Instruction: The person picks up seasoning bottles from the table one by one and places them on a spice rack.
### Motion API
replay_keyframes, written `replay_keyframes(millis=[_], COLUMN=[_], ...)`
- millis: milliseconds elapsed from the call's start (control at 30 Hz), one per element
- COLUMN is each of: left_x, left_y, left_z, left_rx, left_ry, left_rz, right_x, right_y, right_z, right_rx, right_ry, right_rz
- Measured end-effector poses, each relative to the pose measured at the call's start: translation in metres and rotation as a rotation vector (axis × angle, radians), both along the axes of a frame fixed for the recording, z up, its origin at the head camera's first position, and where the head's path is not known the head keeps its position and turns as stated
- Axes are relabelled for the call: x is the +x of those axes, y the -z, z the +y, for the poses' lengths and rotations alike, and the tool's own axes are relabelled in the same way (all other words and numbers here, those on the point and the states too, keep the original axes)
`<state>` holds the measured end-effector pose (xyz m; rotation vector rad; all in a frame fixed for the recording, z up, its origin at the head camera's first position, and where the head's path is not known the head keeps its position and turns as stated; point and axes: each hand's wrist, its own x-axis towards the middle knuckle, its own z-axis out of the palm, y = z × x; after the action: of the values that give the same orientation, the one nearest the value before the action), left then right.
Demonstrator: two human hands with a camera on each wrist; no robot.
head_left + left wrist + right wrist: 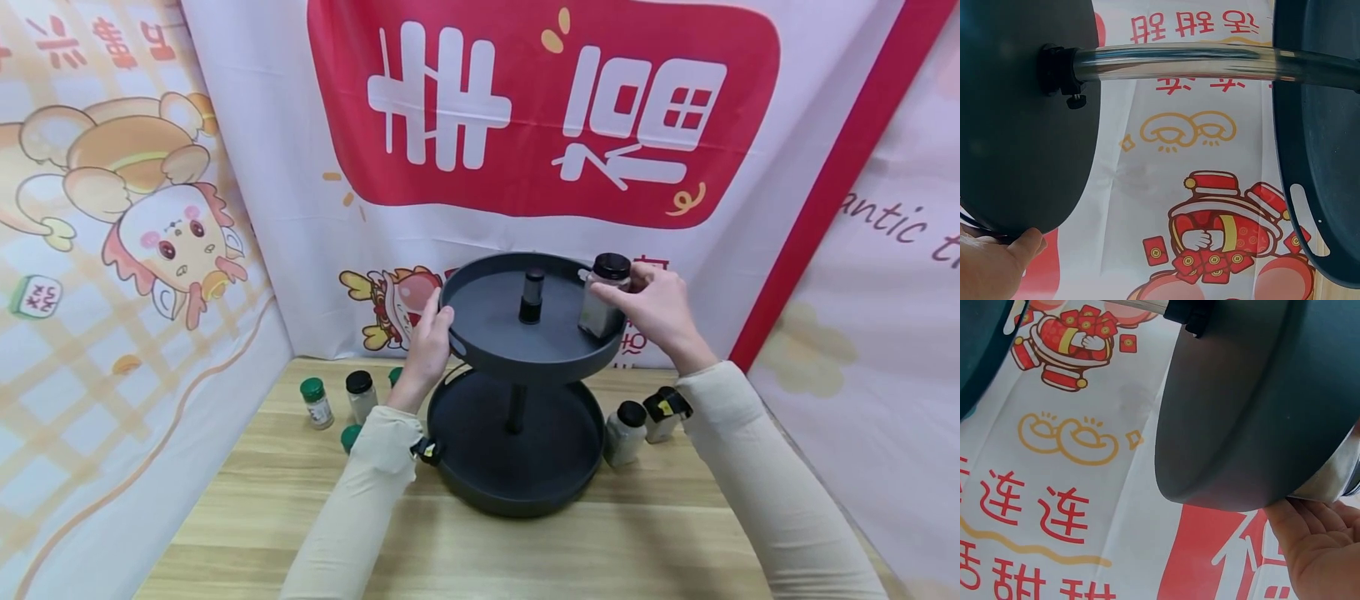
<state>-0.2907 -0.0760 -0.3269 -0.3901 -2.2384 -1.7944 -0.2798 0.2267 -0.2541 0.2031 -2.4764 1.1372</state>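
A dark grey two-tier round tray stand is in the middle of the head view, its upper tray [487, 312] on a post above the lower tray [487, 471]. My left hand [426, 350] grips the upper tray's left rim; the left wrist view shows the thumb against that tray's underside. My right hand [663, 310] holds a clear square jar [597, 307] with a black lid by its upper part, at the right side of the upper tray. In the right wrist view the tray partly hides the jar [1329, 478].
On the wooden table [255, 492], a green-capped shaker [317, 405] and a black-lidded jar [362, 398] stand left, with more green caps [350, 437] partly hidden by my arm. Two black-lidded jars [625, 435] stand right of the lower tray. Printed cloth [270, 167] hangs behind.
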Motion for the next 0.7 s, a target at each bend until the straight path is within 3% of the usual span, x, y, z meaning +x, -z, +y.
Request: replay_keyframes(millis=[300,700], left_x=[-0.0019,0.0001], left_y=[0.0013,-0.0003], left_z=[0.0001,0.0012], left_rx=[0.012,-0.001], left_ry=[0.004,-0.008], left_rz=[0.008,0.001], right_x=[0.0002,0.0051], right_y=[-0.0061,-0.0048], right_z=[0.0040,0.0065], right_rx=[0.032,-0.038], right_ry=[-0.025,-0.060], right_rz=[-0.069,-0.104])
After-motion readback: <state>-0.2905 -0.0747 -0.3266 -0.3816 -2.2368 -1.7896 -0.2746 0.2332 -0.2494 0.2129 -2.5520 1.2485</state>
